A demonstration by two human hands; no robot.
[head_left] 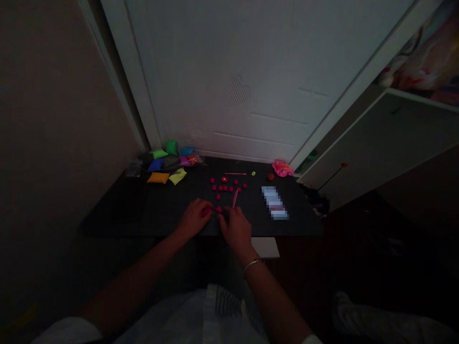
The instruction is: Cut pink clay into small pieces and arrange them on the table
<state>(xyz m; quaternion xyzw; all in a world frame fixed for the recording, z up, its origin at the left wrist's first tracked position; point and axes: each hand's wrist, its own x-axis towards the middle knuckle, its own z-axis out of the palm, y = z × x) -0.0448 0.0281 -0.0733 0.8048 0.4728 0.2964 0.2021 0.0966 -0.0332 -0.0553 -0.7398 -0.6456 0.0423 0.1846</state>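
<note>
On a low black table [158,210] lie several small red clay balls [225,188]. My left hand [194,218] rests near the table's front edge with fingers curled on a red bit of clay [207,211]. My right hand [234,227], with a bracelet on its wrist, grips a pink stick-like tool [235,198] that points up toward the balls. A small red ball [218,209] lies between the two hands.
Several coloured clay packets [168,165] lie at the back left. At the back sit a thin pink stick [235,173], a yellow-green bit [253,173], a pink clay flower [282,168] and a blurred white item [275,203]. A white door stands behind, a cabinet to the right.
</note>
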